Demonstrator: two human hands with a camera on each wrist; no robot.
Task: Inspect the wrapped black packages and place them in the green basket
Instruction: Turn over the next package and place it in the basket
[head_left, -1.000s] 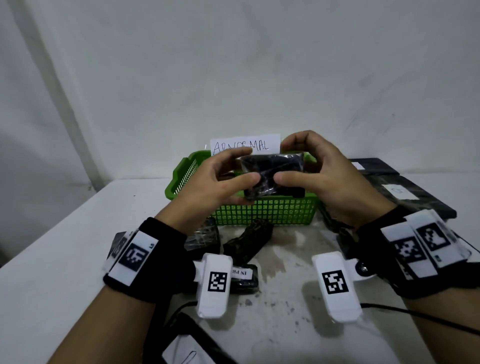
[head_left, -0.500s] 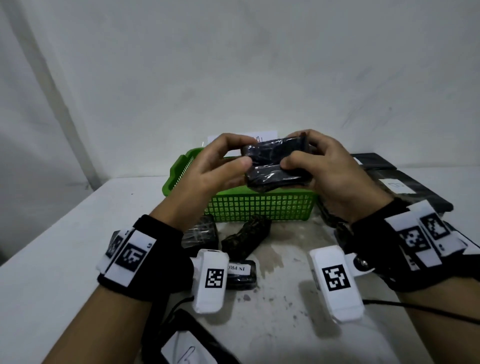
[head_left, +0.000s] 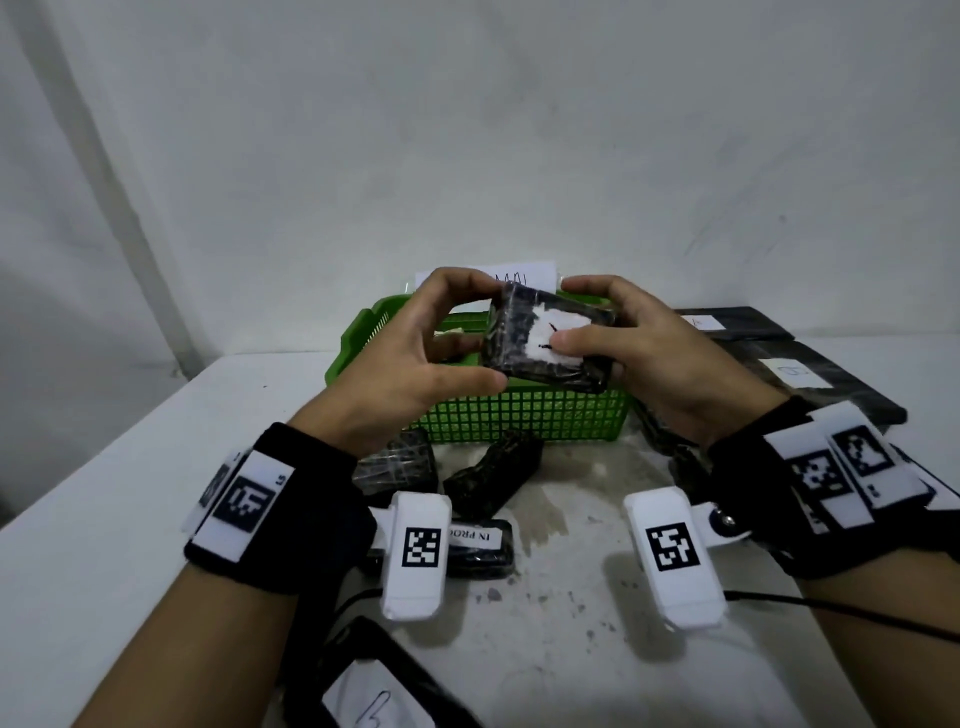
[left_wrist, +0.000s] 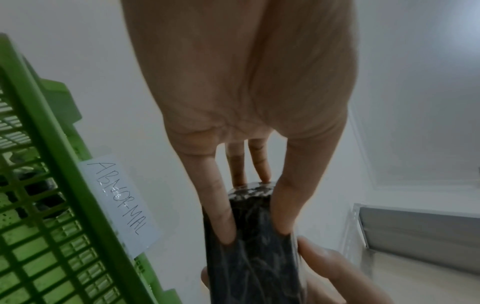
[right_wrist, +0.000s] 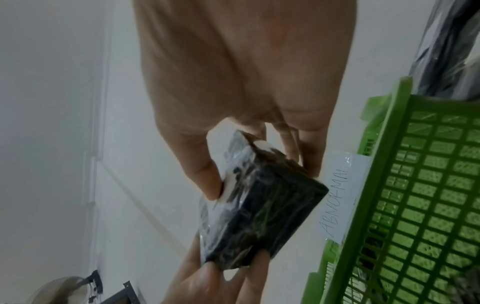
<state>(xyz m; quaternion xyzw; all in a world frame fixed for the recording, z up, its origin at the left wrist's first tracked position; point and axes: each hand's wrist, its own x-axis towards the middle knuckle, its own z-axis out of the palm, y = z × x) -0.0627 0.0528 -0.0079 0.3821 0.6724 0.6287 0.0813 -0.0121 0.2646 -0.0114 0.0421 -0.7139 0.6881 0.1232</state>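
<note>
Both hands hold one wrapped black package (head_left: 540, 338) in the air over the green basket (head_left: 519, 415). Its face with a white label is turned toward me. My left hand (head_left: 441, 343) grips its left end between thumb and fingers, and my right hand (head_left: 613, 332) grips its right end with the thumb on the label. The left wrist view shows the package (left_wrist: 254, 236) end-on between the fingers; in the right wrist view the package (right_wrist: 262, 216) is pinched from both ends. More wrapped black packages (head_left: 493, 475) lie on the table in front of the basket.
A paper tag reading ABNORMAL (left_wrist: 122, 203) is fixed to the basket's far rim. Flat black bags with white labels (head_left: 810, 374) lie at the right. A black package labelled IN PRO… (head_left: 480, 545) and a black tray (head_left: 374, 691) sit near the front edge.
The package has been turned in both hands, so that its white-labelled face now shows toward me. The hands stay above the basket.
</note>
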